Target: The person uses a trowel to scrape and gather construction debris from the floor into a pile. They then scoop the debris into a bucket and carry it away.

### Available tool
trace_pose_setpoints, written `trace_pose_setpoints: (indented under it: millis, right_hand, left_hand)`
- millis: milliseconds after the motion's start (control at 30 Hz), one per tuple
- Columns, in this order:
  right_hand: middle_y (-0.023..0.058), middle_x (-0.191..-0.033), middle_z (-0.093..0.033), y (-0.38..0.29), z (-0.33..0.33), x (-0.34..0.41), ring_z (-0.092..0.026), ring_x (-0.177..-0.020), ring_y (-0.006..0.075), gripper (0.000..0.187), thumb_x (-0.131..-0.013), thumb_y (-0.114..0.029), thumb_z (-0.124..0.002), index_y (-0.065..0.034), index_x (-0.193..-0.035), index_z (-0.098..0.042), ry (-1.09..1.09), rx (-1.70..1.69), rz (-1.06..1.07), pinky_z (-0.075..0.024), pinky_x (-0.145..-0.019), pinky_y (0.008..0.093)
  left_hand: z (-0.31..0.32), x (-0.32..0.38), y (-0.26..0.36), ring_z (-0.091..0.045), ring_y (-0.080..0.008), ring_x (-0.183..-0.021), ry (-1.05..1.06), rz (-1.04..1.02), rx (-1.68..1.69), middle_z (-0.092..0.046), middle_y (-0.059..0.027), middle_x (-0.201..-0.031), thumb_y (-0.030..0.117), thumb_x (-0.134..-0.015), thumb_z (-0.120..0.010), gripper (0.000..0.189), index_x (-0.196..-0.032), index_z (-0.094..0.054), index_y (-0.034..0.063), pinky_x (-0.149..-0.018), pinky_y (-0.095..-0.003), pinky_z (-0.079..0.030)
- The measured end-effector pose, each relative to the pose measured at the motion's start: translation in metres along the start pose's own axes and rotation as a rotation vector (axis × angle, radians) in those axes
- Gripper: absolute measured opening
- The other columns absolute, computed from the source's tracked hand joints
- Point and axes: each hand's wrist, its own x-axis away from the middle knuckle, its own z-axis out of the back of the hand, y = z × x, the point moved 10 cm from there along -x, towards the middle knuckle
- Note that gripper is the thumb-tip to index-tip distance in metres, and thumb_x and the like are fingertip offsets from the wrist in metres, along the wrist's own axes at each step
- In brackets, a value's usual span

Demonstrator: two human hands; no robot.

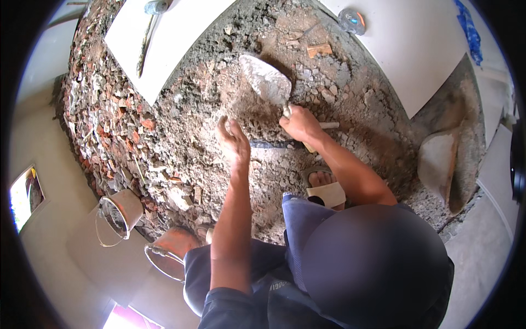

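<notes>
My right hand point(303, 124) grips the handle of a pointed mason's trowel. The mortar-smeared trowel blade point(266, 80) points away from me over loose, sandy mortar rubble point(230, 88). To its left, my left hand point(235, 140) is held over the rubble, fingers apart, with nothing in it. Between the hands and nearer to me, a dark strip point(273, 144) lies on the ground; I cannot tell what it is. A short whitish ribbed piece point(329, 125) shows beside my right wrist, and a yellowish end point(309, 147) shows below it, partly hidden by the hand.
White tiles lie at far left point(176, 37) and far right point(394, 53). A mallet point(155, 7) and a tape measure point(351, 21) rest on them. Broken brick point(123, 103) covers the left. Two buckets point(130, 205) point(174, 242) stand lower left, a tilted container point(436, 164) right.
</notes>
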Motion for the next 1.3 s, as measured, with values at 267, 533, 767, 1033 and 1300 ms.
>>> trace_pose_setpoints:
  millis: [267,533,767,1033,1300]
  right_hand:
    - [0.0318,-0.099,-0.061,0.015,-0.012,0.000,-0.064,-0.088,0.0392,0.042,-0.082,-0.025,-0.054,0.0121,-0.102,-0.057,-0.098,-0.126,-0.032,-0.0506,-0.082,0.0443]
    - [0.0283,-0.084,-0.063,0.015,-0.008,-0.001,-0.063,-0.079,0.0393,0.037,-0.080,-0.023,-0.054,0.0090,-0.096,-0.058,-0.026,-0.076,-0.005,-0.0498,-0.077,0.0452]
    - [0.0267,-0.089,-0.065,0.011,0.002,0.007,-0.065,-0.087,0.0382,0.036,-0.082,-0.025,-0.055,0.0068,-0.097,-0.062,-0.070,-0.018,-0.014,-0.0506,-0.081,0.0449]
    - [0.0267,-0.089,-0.065,0.013,-0.001,0.025,-0.064,-0.087,0.0399,0.035,-0.080,-0.027,-0.060,0.0045,-0.094,-0.061,-0.119,-0.008,0.010,-0.0501,-0.079,0.0467]
    - [0.0181,-0.069,-0.062,0.040,0.036,0.053,-0.061,-0.059,0.0313,0.025,-0.081,-0.025,-0.059,-0.0003,-0.085,-0.057,0.129,-0.344,-0.081,-0.0497,-0.061,0.0424]
  left_hand:
    - [-0.092,-0.102,0.067,-0.057,-0.0352,-0.108,-0.420,0.012,-0.060,-0.059,-0.0243,-0.113,0.062,-0.090,-0.042,0.069,-0.123,-0.050,0.0014,-0.089,-0.0437,-0.049]
    - [-0.086,-0.098,0.062,-0.061,-0.0250,-0.082,-0.336,0.104,-0.074,-0.064,-0.0147,-0.091,0.062,-0.087,-0.048,0.063,-0.107,-0.058,0.0035,-0.073,-0.0419,-0.050]
    - [-0.079,-0.092,0.058,-0.056,-0.0250,-0.072,-0.266,0.110,0.103,-0.059,-0.0149,-0.079,0.045,-0.089,-0.060,0.048,-0.090,-0.054,-0.0027,-0.065,-0.0409,-0.048]
    - [-0.066,-0.078,0.042,-0.054,-0.0226,-0.064,-0.180,0.040,0.202,-0.058,-0.0133,-0.073,0.046,-0.088,-0.061,0.048,-0.085,-0.055,-0.0020,-0.058,-0.0387,-0.047]
    - [-0.035,-0.055,0.032,-0.047,-0.0102,-0.046,-0.211,-0.099,0.168,-0.056,-0.0043,-0.066,0.050,-0.094,-0.047,0.047,-0.085,-0.056,0.0044,-0.036,-0.0258,-0.043]
